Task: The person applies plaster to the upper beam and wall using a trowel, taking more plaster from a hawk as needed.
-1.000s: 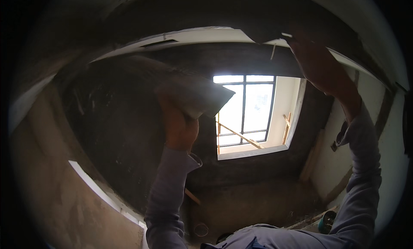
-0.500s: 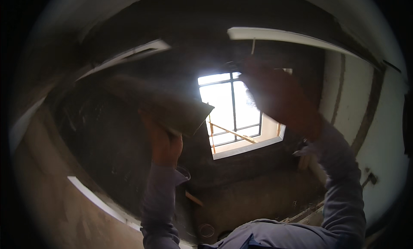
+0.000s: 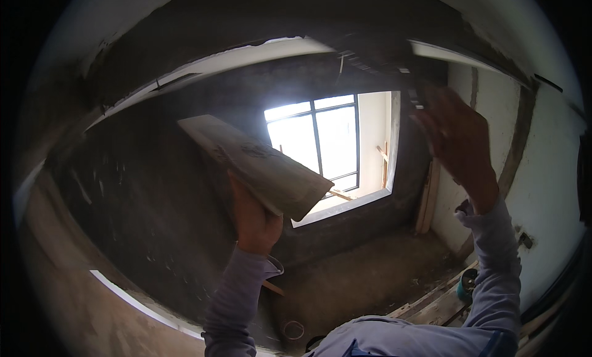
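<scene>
My left hand [image 3: 254,221] is raised and closed around the underside of a plasterer's hawk [image 3: 262,166], a long flat board with greyish smears. The board tilts, its near right corner lower and overlapping the window. Higher up on the right, my right hand [image 3: 461,141] has its fingers curled around a trowel [image 3: 376,55]. Its dark blade is blurred by motion and reaches left, close under the dark overhead surface [image 3: 259,15]. Whether the blade touches that surface cannot be made out.
Ahead is a bright barred window [image 3: 314,135] in a dark wall. Wooden planks [image 3: 427,200] lean in the corner by the pale right wall [image 3: 549,190]. A teal bucket [image 3: 467,286] stands low at right, beside boards [image 3: 431,309]. A wire loop [image 3: 293,330] lies below.
My right hand has moved right, uncovering the window's right side. The hawk has come right and turned more into view with my left hand. The whole view has shifted somewhat.
</scene>
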The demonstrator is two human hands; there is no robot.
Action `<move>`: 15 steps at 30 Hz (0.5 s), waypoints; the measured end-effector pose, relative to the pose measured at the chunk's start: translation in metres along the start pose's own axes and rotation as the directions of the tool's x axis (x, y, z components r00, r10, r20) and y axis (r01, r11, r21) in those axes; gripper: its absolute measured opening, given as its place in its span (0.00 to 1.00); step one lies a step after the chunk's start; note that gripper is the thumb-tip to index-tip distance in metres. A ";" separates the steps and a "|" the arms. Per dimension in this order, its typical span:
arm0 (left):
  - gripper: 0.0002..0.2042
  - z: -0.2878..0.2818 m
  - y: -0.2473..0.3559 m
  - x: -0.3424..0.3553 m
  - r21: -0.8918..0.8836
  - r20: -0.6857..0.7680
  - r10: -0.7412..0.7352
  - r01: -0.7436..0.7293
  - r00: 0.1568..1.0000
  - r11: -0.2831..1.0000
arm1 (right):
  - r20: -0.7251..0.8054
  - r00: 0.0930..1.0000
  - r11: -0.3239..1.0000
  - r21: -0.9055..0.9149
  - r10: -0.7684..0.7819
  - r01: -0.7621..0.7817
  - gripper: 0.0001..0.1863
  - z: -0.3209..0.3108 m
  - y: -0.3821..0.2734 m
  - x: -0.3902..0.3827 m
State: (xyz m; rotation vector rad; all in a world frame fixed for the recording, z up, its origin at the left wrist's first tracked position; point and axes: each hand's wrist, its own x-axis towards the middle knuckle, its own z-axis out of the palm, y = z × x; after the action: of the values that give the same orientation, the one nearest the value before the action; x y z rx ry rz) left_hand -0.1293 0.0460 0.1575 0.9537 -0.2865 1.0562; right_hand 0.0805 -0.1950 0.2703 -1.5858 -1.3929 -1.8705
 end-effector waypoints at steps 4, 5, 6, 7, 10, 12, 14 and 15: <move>0.21 0.009 -0.011 0.005 -0.120 0.033 -0.105 0.108 0.994 0.987 | -0.051 0.976 0.977 -0.040 -0.213 0.211 0.18 0.006 0.001 0.027; 0.22 0.009 -0.012 0.005 -0.138 0.033 -0.121 0.124 0.992 0.983 | -0.041 0.973 0.973 -0.046 -0.228 0.226 0.18 0.006 0.004 0.031; 0.22 0.008 -0.013 0.003 -0.162 0.031 -0.139 0.142 0.990 0.977 | -0.033 0.970 0.970 -0.049 -0.242 0.240 0.19 0.007 0.007 0.035; 0.23 0.007 -0.014 0.000 -0.180 0.026 -0.161 0.163 0.987 0.970 | -0.027 0.967 0.966 -0.049 -0.255 0.253 0.19 0.008 0.008 0.038; 0.24 -0.024 -0.001 -0.013 -0.317 -0.052 -0.254 0.225 0.966 0.921 | 0.215 0.965 0.940 -0.271 -0.152 0.209 0.19 -0.011 0.009 0.025; 0.25 -0.038 0.002 -0.012 -0.241 -0.052 -0.183 0.166 0.982 0.956 | 0.245 0.962 0.939 -0.288 -0.119 0.189 0.14 -0.021 0.042 -0.010; 0.27 -0.036 -0.005 0.012 -0.161 -0.020 -0.134 0.129 0.991 0.978 | 0.362 0.922 0.990 -0.007 0.137 -0.144 0.13 -0.033 0.055 -0.003; 0.27 -0.038 -0.009 0.009 -0.102 -0.030 -0.125 0.121 0.992 0.987 | 0.336 0.939 0.988 0.104 0.075 -0.116 0.13 -0.022 0.042 0.008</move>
State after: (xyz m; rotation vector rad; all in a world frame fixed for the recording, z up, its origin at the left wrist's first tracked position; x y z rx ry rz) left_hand -0.1254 0.0796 0.1363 0.8501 -0.2451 0.9367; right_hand 0.0966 -0.2306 0.2986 -1.9319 -1.4984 -1.4797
